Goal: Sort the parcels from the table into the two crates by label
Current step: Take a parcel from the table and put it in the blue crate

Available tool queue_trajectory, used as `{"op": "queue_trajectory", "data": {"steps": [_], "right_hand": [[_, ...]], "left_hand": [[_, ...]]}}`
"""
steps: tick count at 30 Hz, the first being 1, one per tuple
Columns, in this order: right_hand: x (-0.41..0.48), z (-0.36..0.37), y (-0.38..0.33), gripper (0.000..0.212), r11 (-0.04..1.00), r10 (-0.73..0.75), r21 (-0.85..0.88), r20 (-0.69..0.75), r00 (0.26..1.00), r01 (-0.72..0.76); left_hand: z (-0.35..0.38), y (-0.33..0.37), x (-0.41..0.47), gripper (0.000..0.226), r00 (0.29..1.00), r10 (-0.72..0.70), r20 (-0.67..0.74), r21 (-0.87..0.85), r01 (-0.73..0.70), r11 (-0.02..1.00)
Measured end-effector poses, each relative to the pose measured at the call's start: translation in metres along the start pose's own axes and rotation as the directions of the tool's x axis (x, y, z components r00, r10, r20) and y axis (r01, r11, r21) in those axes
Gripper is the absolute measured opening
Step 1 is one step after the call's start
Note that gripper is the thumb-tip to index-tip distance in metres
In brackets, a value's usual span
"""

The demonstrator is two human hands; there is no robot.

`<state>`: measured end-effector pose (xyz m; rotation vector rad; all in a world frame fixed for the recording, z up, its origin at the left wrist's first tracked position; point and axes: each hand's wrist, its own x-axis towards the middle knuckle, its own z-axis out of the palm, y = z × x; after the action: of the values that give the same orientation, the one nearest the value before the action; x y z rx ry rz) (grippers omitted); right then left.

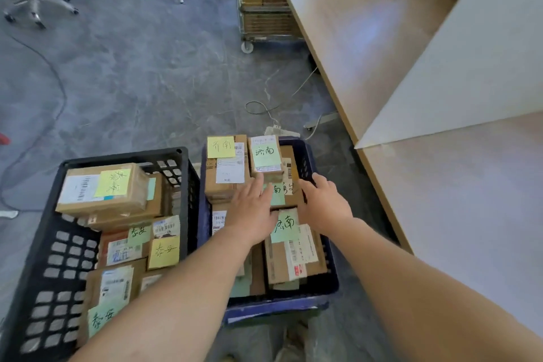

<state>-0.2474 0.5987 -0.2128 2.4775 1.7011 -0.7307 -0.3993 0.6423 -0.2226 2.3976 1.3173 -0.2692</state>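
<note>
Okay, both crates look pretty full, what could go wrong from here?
The blue crate is stacked above its rim; the small top parcel at the far edge could slide off if the left hand or right hand nudges the pile. The green note between the hands could get brushed off, losing that label.

Our left grip (249, 210) and right grip (324, 204) reach with straight fingers over the brown cardboard parcels (226, 176) in the dark blue plastic crate (279, 300). Beside it sits the black slotted plastic crate (58, 261); the pale wooden bench (367, 38) runs along our right.
</note>
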Motion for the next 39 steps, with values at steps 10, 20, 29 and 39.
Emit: {"op": "queue_trajectory", "data": {"steps": [10,20,29,39], "right_hand": [[-0.147,-0.013,-0.012,0.064,0.981,0.151,-0.098,-0.161,0.975,-0.168],[-0.257,-0.032,0.025,0.064,0.948,0.291,-0.047,-0.27,0.918,-0.315],[-0.375,-0.019,0.098,0.068,0.935,0.339,0.012,-0.318,0.886,-0.354],[-0.527,0.024,0.209,0.075,0.859,0.497,0.082,-0.369,0.785,-0.505]], "left_hand": [[-0.017,0.031,-0.092,0.067,0.981,0.194,0.0,0.084,-0.193,0.978],[-0.025,0.092,-0.155,0.068,0.94,0.339,-0.04,0.157,-0.329,0.931],[-0.009,0.192,-0.234,0.07,0.901,0.427,-0.072,0.208,-0.405,0.89],[0.067,0.325,-0.326,0.076,0.805,0.594,0.016,0.304,-0.569,0.764]]}}
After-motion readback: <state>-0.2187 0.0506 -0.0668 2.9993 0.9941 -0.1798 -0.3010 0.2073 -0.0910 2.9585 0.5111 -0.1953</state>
